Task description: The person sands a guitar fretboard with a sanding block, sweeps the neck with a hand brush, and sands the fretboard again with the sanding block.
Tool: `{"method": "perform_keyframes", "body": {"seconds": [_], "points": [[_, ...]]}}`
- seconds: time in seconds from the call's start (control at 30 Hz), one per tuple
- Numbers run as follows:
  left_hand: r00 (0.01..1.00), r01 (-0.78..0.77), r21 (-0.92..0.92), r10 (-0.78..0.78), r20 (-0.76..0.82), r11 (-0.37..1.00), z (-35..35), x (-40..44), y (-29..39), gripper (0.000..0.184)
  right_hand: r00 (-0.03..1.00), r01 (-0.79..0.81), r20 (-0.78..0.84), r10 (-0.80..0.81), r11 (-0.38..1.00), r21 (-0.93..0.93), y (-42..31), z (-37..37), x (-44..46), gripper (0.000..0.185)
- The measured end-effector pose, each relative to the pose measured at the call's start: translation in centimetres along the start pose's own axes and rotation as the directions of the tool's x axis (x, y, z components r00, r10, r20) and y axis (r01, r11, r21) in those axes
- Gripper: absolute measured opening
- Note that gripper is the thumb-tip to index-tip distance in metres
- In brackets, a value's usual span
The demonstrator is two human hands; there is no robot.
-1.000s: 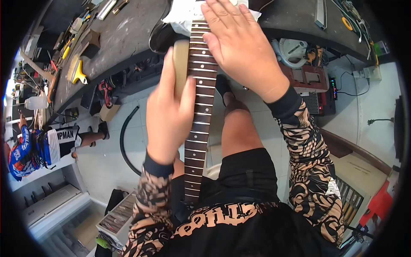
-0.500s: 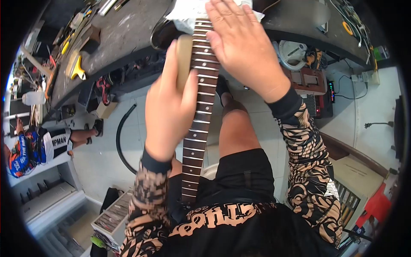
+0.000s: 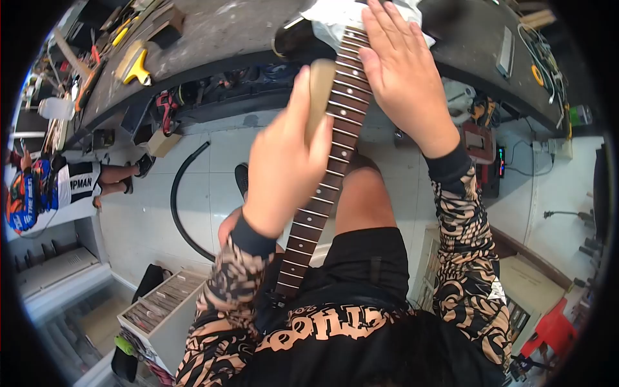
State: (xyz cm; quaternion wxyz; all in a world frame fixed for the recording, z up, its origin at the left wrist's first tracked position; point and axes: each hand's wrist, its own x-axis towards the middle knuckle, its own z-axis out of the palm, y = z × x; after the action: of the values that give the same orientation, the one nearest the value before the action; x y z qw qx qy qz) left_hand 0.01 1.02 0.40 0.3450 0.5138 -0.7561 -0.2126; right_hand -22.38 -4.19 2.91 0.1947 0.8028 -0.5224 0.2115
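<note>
A guitar neck with a dark fretboard [image 3: 309, 219], metal frets and pale dot inlays runs from the bench edge down to my lap. My left hand [image 3: 287, 164] is closed around a long tan block [image 3: 320, 97] with a rounded end, held along the left edge of the fretboard. Whether the block's face touches the frets is hidden. My right hand [image 3: 409, 80] lies flat with fingers stretched over white paper [image 3: 325, 16] covering the guitar body, its thumb beside the upper frets. Part of the dark, glossy guitar body [image 3: 300, 40] shows left of the paper.
The dark workbench [image 3: 219, 39] holds a yellow-handled scraper [image 3: 137, 68] and other tools at left. A black hose [image 3: 175, 187] curves over the tiled floor. Another person [image 3: 71, 184] is at far left. A box of packets [image 3: 164, 300] stands at lower left.
The view has shifted, so the neck and both hands appear farther right and the neck more slanted. My left hand still grips the block by the fretboard; my right hand stays flat.
</note>
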Motion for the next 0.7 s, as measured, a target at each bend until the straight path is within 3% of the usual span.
{"method": "perform_keyframes", "body": {"seconds": [0.03, 0.07, 0.17, 0.23, 0.27, 0.37, 0.43, 0.47, 0.53, 0.63, 0.7], "points": [[1.000, -0.013, 0.013, 0.013, -0.003, 1.000, -0.6, -2.5, -0.3, 0.072, 0.999, -0.048, -0.013, 0.049, 0.997, 0.068, 0.1, 0.4, 0.1, 0.057], [1.000, -0.027, 0.026, 0.027, -0.005, 0.999, -1.1, -4.9, -0.7, 0.075, 0.995, -0.071, -0.064, 0.074, 0.996, 0.045, 0.7, 3.5, -0.6, 0.059], [0.999, -0.052, 0.025, 0.052, -0.010, 0.998, -1.5, -6.1, -0.5, 0.077, 0.995, -0.068, -0.064, 0.072, 0.996, 0.051, 0.9, 3.4, -0.5, 0.057], [0.997, -0.069, 0.024, 0.070, -0.023, 0.997, -0.3, -2.7, -0.8, 0.077, 0.995, -0.057, -0.083, 0.061, 0.997, 0.051, 1.3, 3.6, -0.4, 0.057], [0.996, 0.065, -0.002, -0.065, 0.060, 0.998, -0.6, 0.0, 0.6, 0.071, 0.995, -0.054, -0.083, 0.058, 0.997, 0.059, 1.1, 3.9, -0.5, 0.057], [1.000, -0.003, 0.036, 0.004, -0.012, 0.999, 1.0, 3.9, 0.1, 0.067, 0.996, -0.029, -0.084, 0.035, 0.997, 0.077, 1.4, 4.0, -0.5, 0.057], [0.999, 0.028, -0.015, -0.028, 0.025, 0.999, -0.1, 0.9, 0.4, 0.067, 0.997, -0.057, -0.040, 0.061, 0.995, 0.079, 0.8, 2.9, -0.4, 0.056], [0.996, -0.082, 0.017, 0.083, -0.043, 0.996, 0.2, -1.2, -0.8, 0.074, 0.998, -0.062, -0.017, 0.064, 0.995, 0.077, 0.4, 1.4, 0.0, 0.057], [0.996, -0.086, 0.034, 0.087, -0.017, 0.996, -0.9, -3.2, -0.6, 0.076, 0.997, -0.083, 0.012, 0.082, 0.992, 0.092, 0.3, 0.8, -0.1, 0.058], [0.999, -0.046, -0.001, 0.046, -0.008, 0.999, 0.1, 0.0, 0.0, 0.071, 0.999, -0.036, 0.009, 0.036, 0.998, 0.049, 0.3, 0.8, -0.3, 0.060], [0.990, -0.107, 0.085, 0.114, -0.078, 0.991, 1.3, 3.9, -0.1, 0.066, 0.999, -0.043, -0.014, 0.043, 0.998, 0.048, 0.5, 1.5, -0.3, 0.060]]}}
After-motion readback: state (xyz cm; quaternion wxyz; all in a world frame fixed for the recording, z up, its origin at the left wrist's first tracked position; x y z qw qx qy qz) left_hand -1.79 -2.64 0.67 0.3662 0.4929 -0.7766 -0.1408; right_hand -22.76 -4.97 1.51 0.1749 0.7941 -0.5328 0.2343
